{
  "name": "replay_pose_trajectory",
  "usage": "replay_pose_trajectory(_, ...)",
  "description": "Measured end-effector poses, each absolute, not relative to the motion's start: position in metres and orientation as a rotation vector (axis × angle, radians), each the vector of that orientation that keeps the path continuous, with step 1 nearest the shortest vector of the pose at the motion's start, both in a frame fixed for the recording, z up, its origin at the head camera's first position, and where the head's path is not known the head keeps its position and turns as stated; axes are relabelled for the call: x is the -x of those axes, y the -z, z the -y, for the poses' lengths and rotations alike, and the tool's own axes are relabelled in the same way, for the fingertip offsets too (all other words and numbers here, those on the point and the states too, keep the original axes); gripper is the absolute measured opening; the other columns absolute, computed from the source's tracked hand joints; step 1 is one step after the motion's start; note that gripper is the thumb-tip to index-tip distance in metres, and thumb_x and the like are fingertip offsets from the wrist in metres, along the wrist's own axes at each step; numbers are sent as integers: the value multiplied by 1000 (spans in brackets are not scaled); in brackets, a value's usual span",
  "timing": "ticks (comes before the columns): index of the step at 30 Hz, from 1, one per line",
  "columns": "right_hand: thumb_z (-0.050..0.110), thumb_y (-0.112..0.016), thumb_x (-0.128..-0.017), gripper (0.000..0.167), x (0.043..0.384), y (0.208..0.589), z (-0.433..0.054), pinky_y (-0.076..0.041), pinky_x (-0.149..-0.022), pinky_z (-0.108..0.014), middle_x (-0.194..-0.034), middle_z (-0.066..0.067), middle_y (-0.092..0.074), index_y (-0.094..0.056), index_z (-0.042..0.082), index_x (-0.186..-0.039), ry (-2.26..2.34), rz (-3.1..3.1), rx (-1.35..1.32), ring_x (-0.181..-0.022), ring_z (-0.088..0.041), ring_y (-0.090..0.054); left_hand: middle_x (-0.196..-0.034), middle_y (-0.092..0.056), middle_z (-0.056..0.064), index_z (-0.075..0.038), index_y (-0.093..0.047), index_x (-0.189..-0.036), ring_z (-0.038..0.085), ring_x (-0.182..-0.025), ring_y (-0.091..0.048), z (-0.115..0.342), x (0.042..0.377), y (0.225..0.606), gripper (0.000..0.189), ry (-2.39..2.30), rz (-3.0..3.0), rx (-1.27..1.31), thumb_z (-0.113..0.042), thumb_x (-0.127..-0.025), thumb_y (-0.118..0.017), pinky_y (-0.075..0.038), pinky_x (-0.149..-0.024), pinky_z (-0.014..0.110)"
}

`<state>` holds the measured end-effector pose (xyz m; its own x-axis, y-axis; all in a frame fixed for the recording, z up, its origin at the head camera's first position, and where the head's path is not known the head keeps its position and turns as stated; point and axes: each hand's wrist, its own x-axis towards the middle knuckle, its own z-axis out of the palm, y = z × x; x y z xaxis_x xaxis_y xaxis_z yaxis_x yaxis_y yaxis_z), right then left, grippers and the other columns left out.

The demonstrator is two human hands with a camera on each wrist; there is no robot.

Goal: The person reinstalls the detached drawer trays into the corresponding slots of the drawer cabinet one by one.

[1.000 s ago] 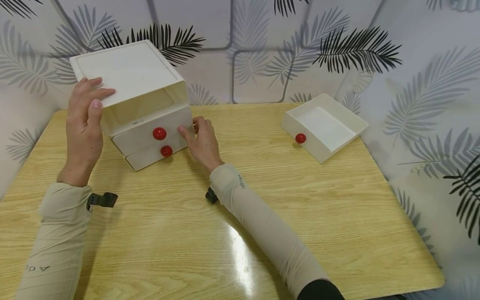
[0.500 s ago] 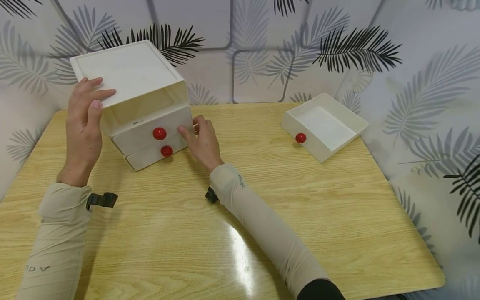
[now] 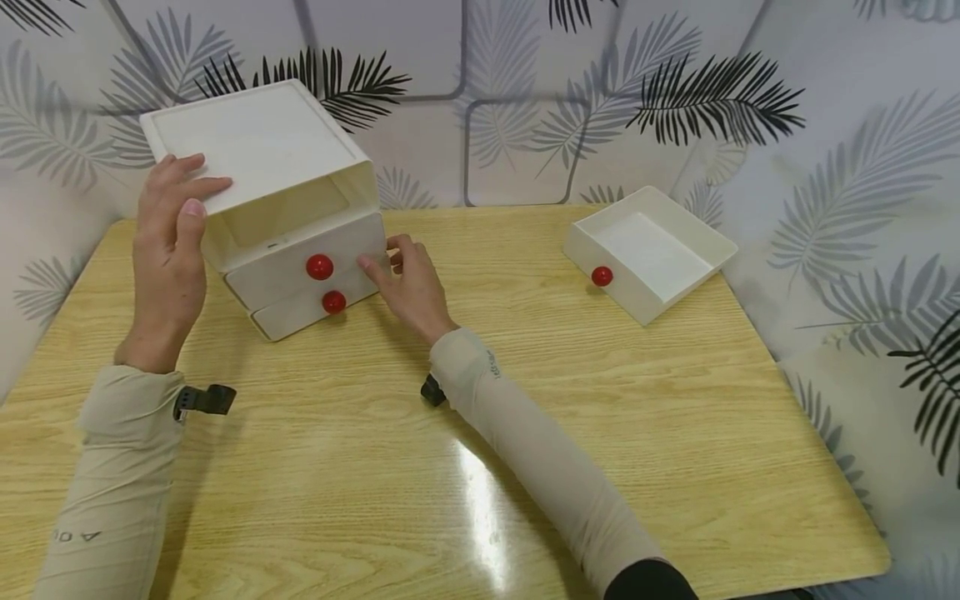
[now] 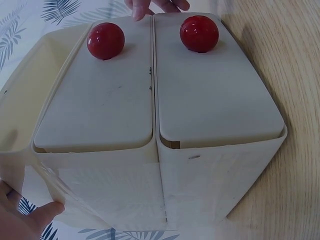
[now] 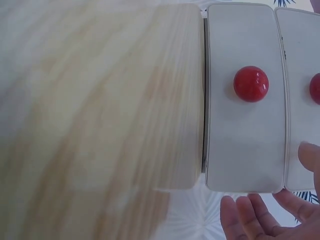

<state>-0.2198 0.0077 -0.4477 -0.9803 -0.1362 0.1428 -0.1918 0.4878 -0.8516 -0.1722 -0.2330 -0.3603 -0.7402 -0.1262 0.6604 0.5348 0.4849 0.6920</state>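
Observation:
A white drawer cabinet [image 3: 255,137] stands at the table's back left, its uppermost compartment bare of a drawer. Below that opening are two drawers, each with a red round knob, the upper knob [image 3: 319,267] and the lower knob [image 3: 333,302]. My left hand [image 3: 171,258] holds the cabinet's upper left corner, fingers over the top and thumb by the side. At the right front corner my right hand [image 3: 412,287] holds the cabinet, thumb on the middle drawer front [image 5: 297,125] and fingers by the side wall. Part of those fingers is hidden in the head view.
A separate white drawer [image 3: 652,258] with a red knob [image 3: 602,276] lies on the wooden table [image 3: 585,433] at the back right. A wall with a leaf pattern [image 3: 517,142] rises behind the table. Black wrist cameras sit on both sleeves.
My right wrist and forearm have shifted slightly to the right, with the fingertips still at the cabinet's corner. The left hand, the cabinet and the separate drawer look unmoved.

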Motion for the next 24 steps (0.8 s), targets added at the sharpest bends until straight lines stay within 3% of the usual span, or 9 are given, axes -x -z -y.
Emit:
replay_pose_trajectory(8, 52, -61, -101, 57, 215, 445, -22, -53, -97, -37, -129, -11, -59, -56, 9, -138, -1480, 2734, -307, -120, -25, -57, -155, -53, 13, 4, -68, -127, 16, -158, -29, 234, 174, 362, 44, 1283, 2070, 329, -23, -106, -40, -14, -130, 30)
replay_pose_trajectory(16, 40, -66, -101, 50, 211, 445, -41, -52, -100, -41, -130, -17, -59, -59, 4, -136, -1439, 2754, -307, -119, -27, -57, -156, -52, 14, 5, -67, -127, 16, -158, -29, 229, 167, 357, 46, 1282, 2078, 326, -24, -106, -39, -13, -130, 30)
replay_pose_trajectory(24, 34, -65, -103, 46, 209, 442, -62, -53, -99, -40, -132, -12, -56, -59, 5, -137, -1296, 2840, -300, -121, -26, -56, -155, -53, 14, 5, -68, -127, 17, -157, -30, 226, 165, 355, 45, 1307, 2051, 336, -23, -106, -40, -14, -130, 31)
